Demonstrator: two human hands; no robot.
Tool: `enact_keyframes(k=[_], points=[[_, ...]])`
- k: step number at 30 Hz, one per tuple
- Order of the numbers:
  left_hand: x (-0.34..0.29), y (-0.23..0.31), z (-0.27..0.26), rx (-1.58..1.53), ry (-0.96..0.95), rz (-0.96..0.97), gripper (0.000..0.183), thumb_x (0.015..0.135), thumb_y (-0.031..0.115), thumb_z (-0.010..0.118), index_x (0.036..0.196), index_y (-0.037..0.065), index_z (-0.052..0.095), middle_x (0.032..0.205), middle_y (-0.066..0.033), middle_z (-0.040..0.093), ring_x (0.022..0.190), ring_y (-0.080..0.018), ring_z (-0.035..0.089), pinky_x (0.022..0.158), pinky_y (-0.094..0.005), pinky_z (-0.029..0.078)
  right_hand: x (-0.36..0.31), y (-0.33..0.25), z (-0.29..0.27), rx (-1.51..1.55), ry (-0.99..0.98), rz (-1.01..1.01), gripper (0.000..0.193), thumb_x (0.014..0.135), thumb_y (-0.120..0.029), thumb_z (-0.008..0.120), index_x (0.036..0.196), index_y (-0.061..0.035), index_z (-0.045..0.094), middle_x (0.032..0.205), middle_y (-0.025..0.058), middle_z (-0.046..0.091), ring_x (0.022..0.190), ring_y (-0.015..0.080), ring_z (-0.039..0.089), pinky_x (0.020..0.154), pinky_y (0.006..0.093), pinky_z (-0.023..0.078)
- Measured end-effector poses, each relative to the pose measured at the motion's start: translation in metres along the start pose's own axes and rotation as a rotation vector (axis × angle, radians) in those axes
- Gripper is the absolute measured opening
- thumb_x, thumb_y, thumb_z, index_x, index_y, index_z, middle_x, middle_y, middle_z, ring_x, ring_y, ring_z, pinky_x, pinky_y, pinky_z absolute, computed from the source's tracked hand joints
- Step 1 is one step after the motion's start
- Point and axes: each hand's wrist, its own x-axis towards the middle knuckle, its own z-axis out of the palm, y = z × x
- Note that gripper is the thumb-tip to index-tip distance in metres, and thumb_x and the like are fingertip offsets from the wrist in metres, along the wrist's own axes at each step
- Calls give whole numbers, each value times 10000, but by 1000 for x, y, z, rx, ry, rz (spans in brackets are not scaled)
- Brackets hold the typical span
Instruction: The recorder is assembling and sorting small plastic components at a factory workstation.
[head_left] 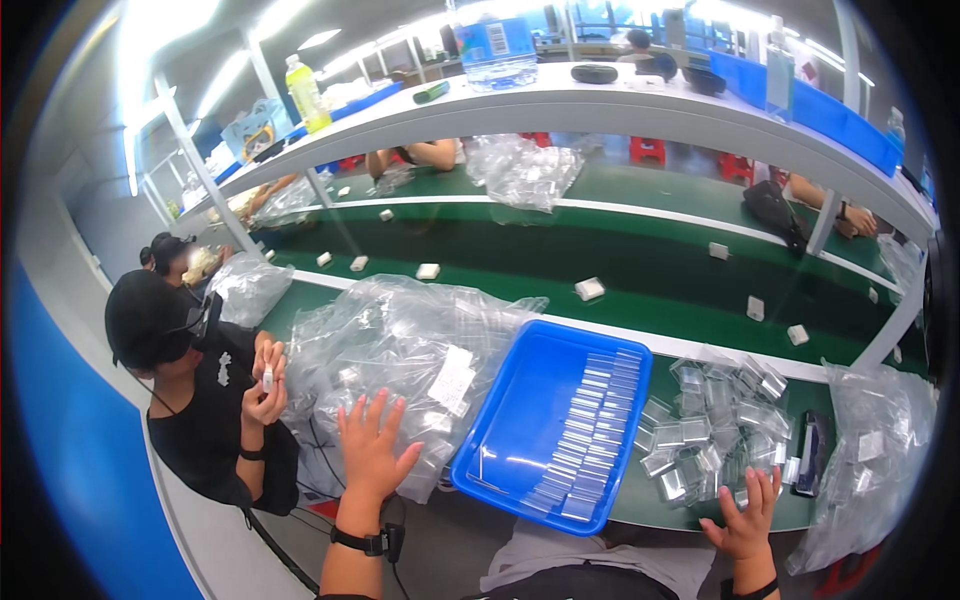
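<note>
The blue tray (520, 420) sits on the green tabletop (640, 500), right in front of the person. Its long side points away from the person and leans a bit to the right. Inside the blue tray, a long row of small clear packets (590, 425) runs the same way, near its right wall.

The left hand (372, 448) is just left of the blue tray. Its fingers are spread wide and it holds nothing. It lies flat on a big clear plastic bag (400, 350) full of little packets. The right hand (748, 518) is to the right of the blue tray, at the near edge of the tabletop. Its fingers are spread open too, and it holds nothing. It touches the near edge of a pile of loose clear packets (710, 425).

Further right of the blue tray is another full clear bag (875, 460). To the left of the blue tray sits a person in a black shirt (215, 420), holding a small thing in both hands.

Behind the blue tray runs a long dark green belt (650, 270) with small white boxes (589, 289) on it. Above the belt is a white shelf (600, 100) with a yellow bottle (306, 93) and a big water bottle (495, 50). The room is bright, with long lights on the ceiling.
</note>
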Motion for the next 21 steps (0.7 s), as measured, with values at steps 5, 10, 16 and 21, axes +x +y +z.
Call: enact_keyframes(k=[5,10,16,21], points=[[0,-2,3,9,2,1,704,817,504,732,1441,228,558,1528,-81,468,1346,-421,426,1137,-670,242,-7,3,3,-12,1,6,568,959,-540,561,1404,-191,513,1526,234,377,1399,441,364,1099,756,283],[-1,-4,5,-20,13,16,699,828,515,724,1445,233,555,1526,-79,473,1338,-418,430,1130,-670,249,-9,1,2,-27,7,6,578,962,-502,559,1441,-187,482,1529,243,378,1398,472,377,1128,736,261],[-1,-5,5,-28,13,13,700,830,518,720,1449,235,556,1531,-76,475,1338,-411,431,1132,-664,246,-7,-1,3,-42,9,12,588,984,-487,531,1477,-176,456,1529,264,368,1403,513,357,1124,727,272],[0,-6,7,-31,13,9,695,830,524,716,1444,237,564,1535,-75,472,1341,-412,429,1130,-663,246,-10,-2,2,-59,-8,51,591,994,-479,521,1496,-177,444,1546,270,350,1412,544,336,1123,712,277]])
